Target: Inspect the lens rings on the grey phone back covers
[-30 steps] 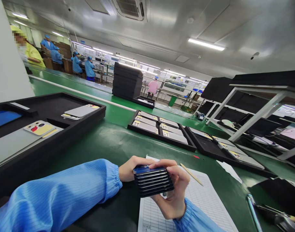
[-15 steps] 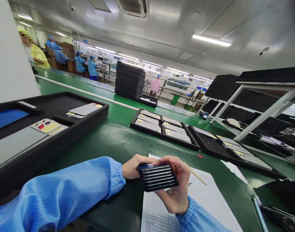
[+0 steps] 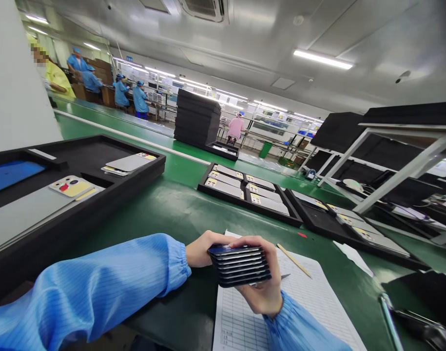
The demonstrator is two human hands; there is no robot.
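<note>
A stack of thin dark phone back panels (image 3: 241, 267) is held above the table with its edges towards me; the top one looks blue. My left hand (image 3: 200, 248) is closed on the far left side of the stack, its fingers partly hidden behind it. Around the right side wraps my right hand (image 3: 262, 296), fingers across the top and thumb side low. Beneath lies a printed form sheet (image 3: 241, 319) with a grid. A wooden stick (image 3: 295, 261) rests on the paper, and a thin pointed metal tip (image 3: 285, 276) shows beside my right hand.
A black foam tray (image 3: 135, 183) with grey-filmed phone panels stands at left. Further off are two more trays, one (image 3: 246, 204) near the middle and one (image 3: 310, 225) at right. Stacked black trays (image 3: 196, 119) stand behind. White paper (image 3: 354, 258) lies right. Co-workers sit far back.
My right hand's fingers have shifted left and flattened over the top of the stack. More of the wooden stick shows now. The stack stays nearly in place.
</note>
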